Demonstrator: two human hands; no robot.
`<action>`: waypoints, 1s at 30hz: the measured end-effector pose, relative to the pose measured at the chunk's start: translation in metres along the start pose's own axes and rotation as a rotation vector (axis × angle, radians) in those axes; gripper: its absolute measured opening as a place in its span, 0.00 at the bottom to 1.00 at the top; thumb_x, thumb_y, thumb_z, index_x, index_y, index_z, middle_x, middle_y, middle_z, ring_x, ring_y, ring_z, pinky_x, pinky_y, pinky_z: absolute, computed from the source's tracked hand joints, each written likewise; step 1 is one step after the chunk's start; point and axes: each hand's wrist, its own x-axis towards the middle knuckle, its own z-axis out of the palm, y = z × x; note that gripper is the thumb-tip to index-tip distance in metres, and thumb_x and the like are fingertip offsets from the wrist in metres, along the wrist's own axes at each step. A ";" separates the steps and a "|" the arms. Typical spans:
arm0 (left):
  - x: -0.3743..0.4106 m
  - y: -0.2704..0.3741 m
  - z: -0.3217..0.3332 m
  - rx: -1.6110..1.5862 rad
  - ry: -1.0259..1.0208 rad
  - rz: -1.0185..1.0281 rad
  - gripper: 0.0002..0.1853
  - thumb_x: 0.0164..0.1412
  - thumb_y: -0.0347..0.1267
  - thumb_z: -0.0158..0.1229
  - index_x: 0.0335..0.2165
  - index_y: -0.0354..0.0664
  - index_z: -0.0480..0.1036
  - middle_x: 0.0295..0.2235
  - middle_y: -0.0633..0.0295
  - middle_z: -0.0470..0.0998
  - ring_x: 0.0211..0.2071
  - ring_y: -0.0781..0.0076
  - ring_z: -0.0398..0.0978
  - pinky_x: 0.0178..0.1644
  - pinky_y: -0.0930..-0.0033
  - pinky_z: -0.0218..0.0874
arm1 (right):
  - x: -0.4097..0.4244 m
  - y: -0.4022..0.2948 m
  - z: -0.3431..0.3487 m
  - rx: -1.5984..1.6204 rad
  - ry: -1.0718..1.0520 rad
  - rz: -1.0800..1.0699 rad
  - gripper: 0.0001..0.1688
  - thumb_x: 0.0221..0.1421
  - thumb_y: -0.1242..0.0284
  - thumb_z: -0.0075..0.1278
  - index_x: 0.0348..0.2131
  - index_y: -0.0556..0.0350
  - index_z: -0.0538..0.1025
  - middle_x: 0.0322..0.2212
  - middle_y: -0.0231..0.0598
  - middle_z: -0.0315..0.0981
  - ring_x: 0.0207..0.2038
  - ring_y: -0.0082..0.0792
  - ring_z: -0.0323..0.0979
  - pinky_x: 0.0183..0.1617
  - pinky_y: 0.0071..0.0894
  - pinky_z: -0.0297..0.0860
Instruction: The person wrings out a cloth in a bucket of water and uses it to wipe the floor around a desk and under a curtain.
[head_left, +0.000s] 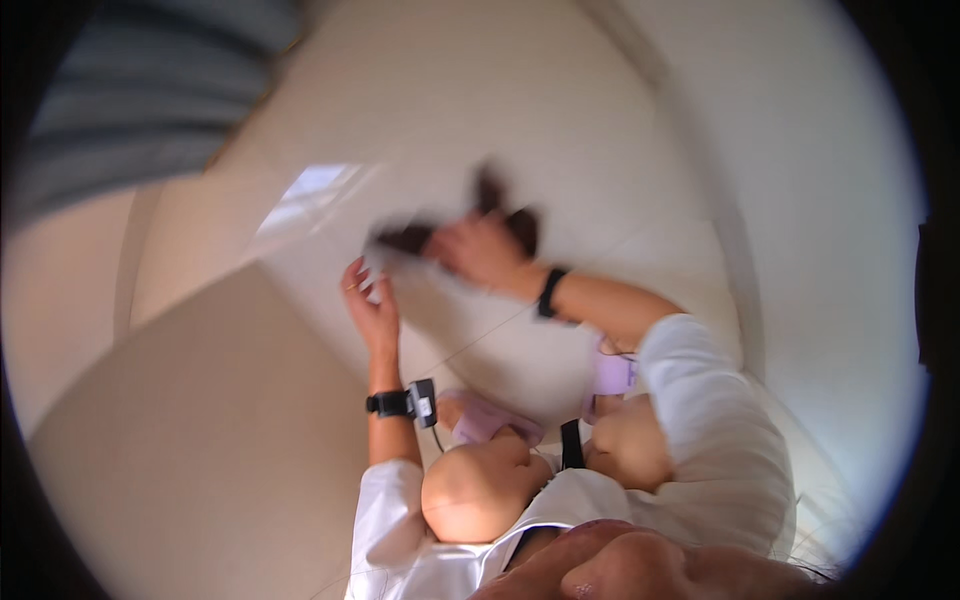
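A dark brown, soft-looking item (407, 238), perhaps a cloth, is badly blurred above the pale tiled floor, with several parts sticking out in different directions. My right hand (481, 251) grips its middle from above, and I cannot tell exactly how the fingers lie. Close to the item's left end, my left hand (373, 306) is raised with its fingers curved and apart, holding nothing. It wears a ring, and a black strap with a small device (421, 403) is around that wrist. Another black band (553, 292) circles the right wrist.
My feet are in lilac slippers (616, 373) below bent knees. Folded grey fabric (165, 90) hangs at the upper left. A plain beige surface (210, 420) rises at the lower left. The white wall (810, 187) curves along the right, and light reflects off the glossy floor (450, 322).
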 end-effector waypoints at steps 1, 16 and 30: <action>-0.003 0.019 0.014 -0.014 0.006 0.067 0.23 0.62 0.30 0.58 0.55 0.38 0.67 0.55 0.52 0.67 0.50 0.61 0.71 0.50 0.62 0.66 | -0.029 -0.022 0.017 0.004 -0.075 -0.117 0.11 0.56 0.60 0.50 0.38 0.38 0.77 0.35 0.29 0.72 0.38 0.36 0.70 0.35 0.50 0.66; 0.015 0.087 0.041 0.415 -0.192 0.412 0.24 0.63 0.30 0.59 0.55 0.37 0.65 0.60 0.46 0.62 0.60 0.44 0.63 0.60 0.53 0.59 | -0.066 0.274 -0.186 -0.048 0.091 0.729 0.31 0.58 0.63 0.52 0.60 0.39 0.67 0.52 0.47 0.65 0.54 0.51 0.65 0.52 0.51 0.70; 0.114 0.111 0.128 0.955 -0.479 0.524 0.46 0.58 0.58 0.57 0.66 0.47 0.54 0.68 0.51 0.49 0.68 0.49 0.48 0.63 0.24 0.43 | -0.370 0.203 -0.092 -0.229 0.290 1.256 0.34 0.58 0.67 0.53 0.62 0.44 0.65 0.55 0.62 0.60 0.56 0.63 0.61 0.60 0.52 0.63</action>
